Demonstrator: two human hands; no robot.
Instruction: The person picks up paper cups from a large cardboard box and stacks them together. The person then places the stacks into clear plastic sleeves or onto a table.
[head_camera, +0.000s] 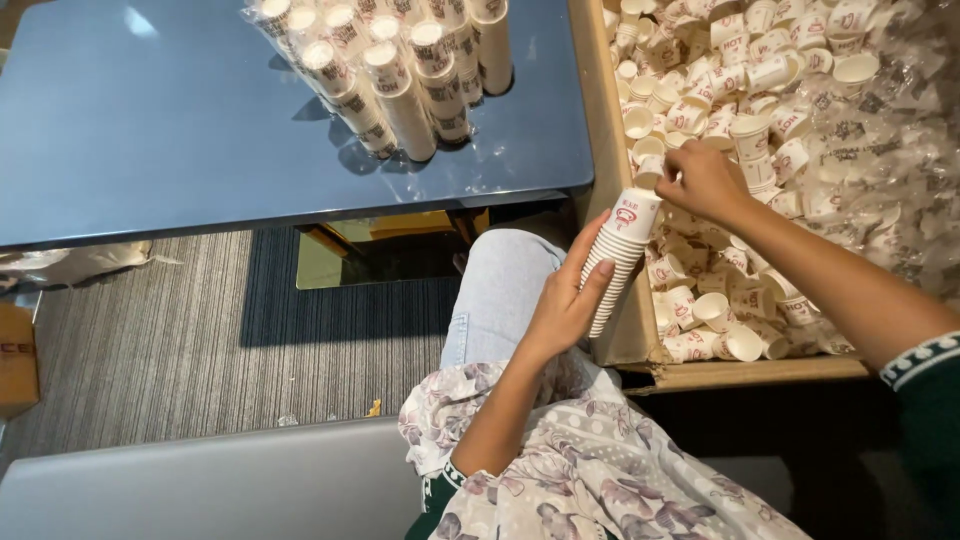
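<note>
So the stack of nested paper cups (618, 258) sits in the left hand (565, 305), tilted, with its long axis running from lower left up to upper right and the open mouth of the top cup pointing toward the big cardboard box (612, 200). It's right at the box's near wall, over the person's knee. The left fingers (597, 275) are curled snug around the lower half of the stack, thumb side hidden behind it.

The right hand (705, 180) is just up and right of the stack's top end, almost touching it, so it's clearly the nearer one to the loose cups. Its fingers are pinched in around a small white loose cup (652, 172) at the heap's edge; can't tell how firm that hold is, since the knuckles cover most of it.

Farther out, the box is full of loose cups jumbled in clear plastic (880, 160). On the blue bench (150, 130) to the left stand wrapped sleeves of cups (400, 70).
</note>
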